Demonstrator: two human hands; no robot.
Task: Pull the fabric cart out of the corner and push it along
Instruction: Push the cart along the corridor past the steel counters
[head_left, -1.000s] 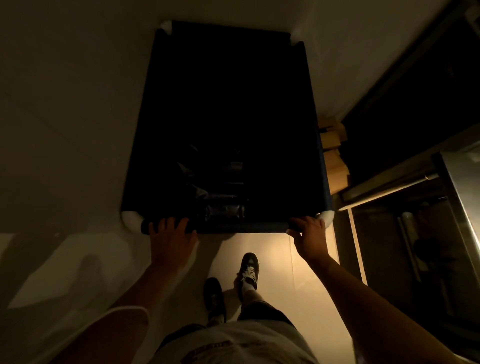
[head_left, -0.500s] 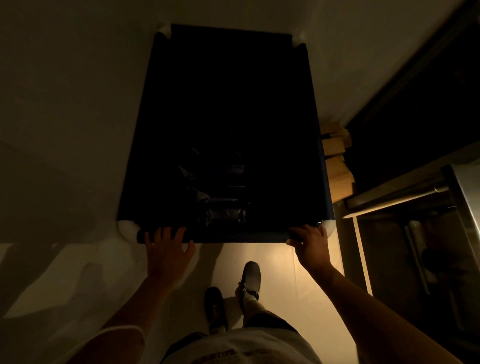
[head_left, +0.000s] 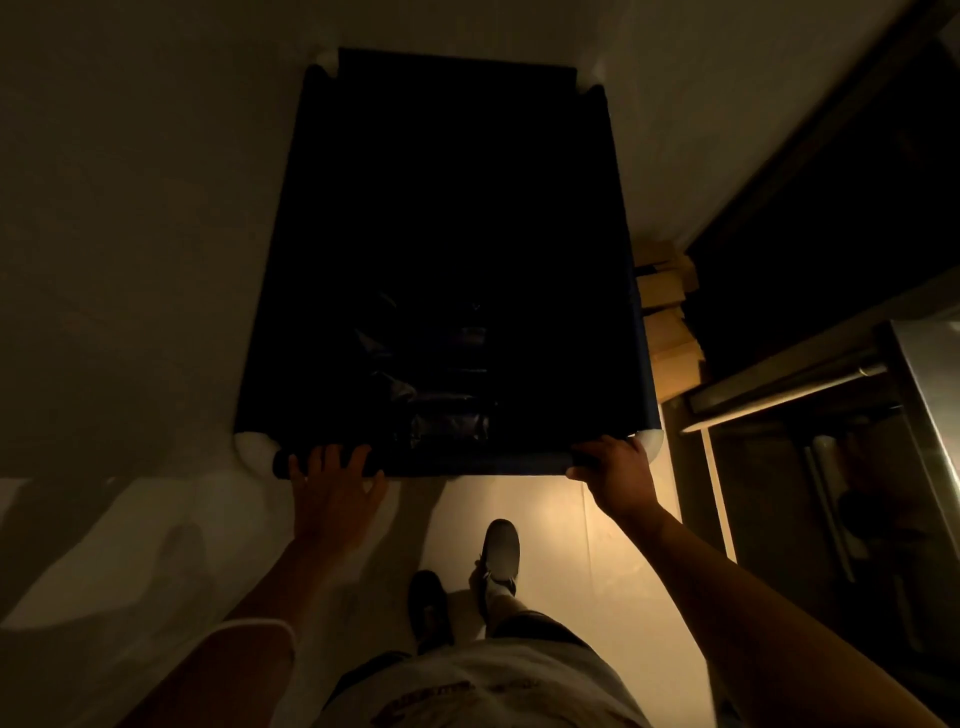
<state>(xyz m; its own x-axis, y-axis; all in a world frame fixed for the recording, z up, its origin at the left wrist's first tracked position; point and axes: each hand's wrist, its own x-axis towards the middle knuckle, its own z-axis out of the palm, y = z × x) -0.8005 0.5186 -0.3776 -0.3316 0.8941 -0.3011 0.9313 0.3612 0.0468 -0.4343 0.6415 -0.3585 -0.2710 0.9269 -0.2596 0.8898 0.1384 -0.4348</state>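
A person grips the near rail of a dark fabric cart (head_left: 447, 218) in a dimly lit room, seen from above. The left hand (head_left: 332, 493) lies over the rail's padded black tube, fingers spread and curling onto it; the right hand (head_left: 618, 475) clasps the rail at the cart's right corner, fingers wrapped round it. The cart is a deep rectangular bin of navy cloth, its 4 corners capped with rounded white fittings, and it stands against a pale wall, its far end in the corner. Something glossy and crinkled, possibly black plastic bags (head_left: 447, 410), lies inside; the gloom hides the rest. Flat cardboard boxes (head_left: 670, 332) are stacked just beside its right side, next to a steel-edged unit (head_left: 930, 384). The shirt (head_left: 483, 691) carries reddish lettering too blurred to read. Since 1 second ago the right foot (head_left: 500, 551) has stepped forward and the cart's near rail sits slightly lower in view.
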